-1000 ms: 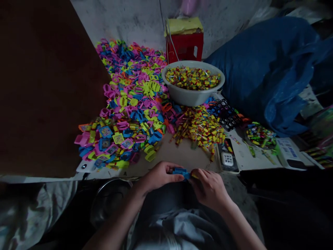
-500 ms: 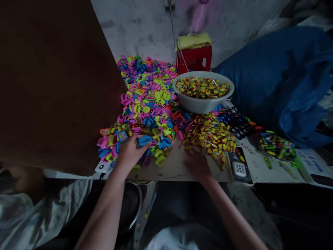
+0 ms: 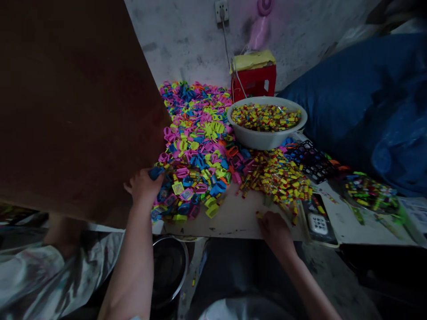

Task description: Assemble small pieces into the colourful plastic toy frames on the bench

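A blue plastic piece sits at the fingertips of the left hand, which curl around it and appear to grip it, at the near left edge of the heap of coloured plastic pieces. The right hand has its fingers drawn together, with a small yellow-and-red tube seemingly pinched at the tips, low over the bare front of the table. The step in hand looks like placing the blue piece on the left while the right fingers keep a tube ready. The next move seems to call for the left fingers to part cleanly, without dragging neighbouring pieces, and for the right pinch to stay firm on so slight a thing. Just beyond the right fingertips lies a loose pile of yellow-and-red tubes; farther beyond stands a white basin filled with more. To the right of the right fingers is a dark flat device, with a black grid tray beyond it. A brown panel rises beside the left fingers; whether they touch it, I cannot tell.
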Demonstrator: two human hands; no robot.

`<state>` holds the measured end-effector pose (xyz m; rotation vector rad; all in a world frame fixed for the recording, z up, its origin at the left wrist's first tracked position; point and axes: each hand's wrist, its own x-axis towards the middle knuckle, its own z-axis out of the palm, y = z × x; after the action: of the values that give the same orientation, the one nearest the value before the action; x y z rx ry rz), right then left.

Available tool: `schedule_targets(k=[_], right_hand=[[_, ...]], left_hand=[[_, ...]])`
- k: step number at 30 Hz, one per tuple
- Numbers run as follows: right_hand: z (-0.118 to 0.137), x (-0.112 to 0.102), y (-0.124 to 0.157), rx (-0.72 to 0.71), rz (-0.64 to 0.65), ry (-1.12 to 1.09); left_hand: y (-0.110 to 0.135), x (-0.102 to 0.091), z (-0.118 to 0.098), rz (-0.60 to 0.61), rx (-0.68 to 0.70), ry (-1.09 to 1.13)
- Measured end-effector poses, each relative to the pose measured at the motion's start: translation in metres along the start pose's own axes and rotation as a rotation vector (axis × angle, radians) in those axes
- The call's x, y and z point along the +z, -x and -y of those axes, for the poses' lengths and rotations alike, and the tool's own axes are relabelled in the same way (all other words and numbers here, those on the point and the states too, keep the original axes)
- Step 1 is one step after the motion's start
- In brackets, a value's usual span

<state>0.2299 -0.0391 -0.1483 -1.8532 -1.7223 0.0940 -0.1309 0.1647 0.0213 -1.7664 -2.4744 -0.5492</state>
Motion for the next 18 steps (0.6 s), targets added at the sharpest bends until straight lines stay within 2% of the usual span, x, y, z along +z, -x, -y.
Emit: schedule_targets(k=[2, 3, 5, 7, 9, 11, 13, 18], right_hand=[[-0.004, -0.004, 0.005, 0.044, -0.019, -0.095], [-0.005, -0.006, 0.007, 0.064, -0.022, -0.148], [-0.007, -0.006, 0.009, 0.074, -0.018, -0.228], [-0.008, -0.003, 0.01, 0.056, -0.015, -0.26], [-0.009, 0.001, 0.011, 0.03, -0.018, -0.288], [-0.01, 0.006, 0.011, 0.038, -0.043, -0.317], [-0.011, 0.009, 0.011, 0.064, -0.072, -0.327], [-0.012, 0.013, 0.011, 0.083, -0.081, -0.32]], left_hand=[[0.005, -0.001, -0.008, -0.07, 0.041, 0.014], [0.011, 0.001, -0.017, -0.104, 0.119, 0.033], [0.028, 0.011, -0.041, -0.112, 0.363, 0.069], [0.05, 0.029, -0.072, 0.056, 0.6, 0.074], [0.071, 0.051, -0.104, 0.305, 0.73, 0.028], [0.086, 0.073, -0.132, 0.41, 0.767, 0.007], [0.091, 0.09, -0.154, 0.461, 0.757, -0.009], [0.079, 0.113, -0.187, 0.551, 0.691, -0.042]])
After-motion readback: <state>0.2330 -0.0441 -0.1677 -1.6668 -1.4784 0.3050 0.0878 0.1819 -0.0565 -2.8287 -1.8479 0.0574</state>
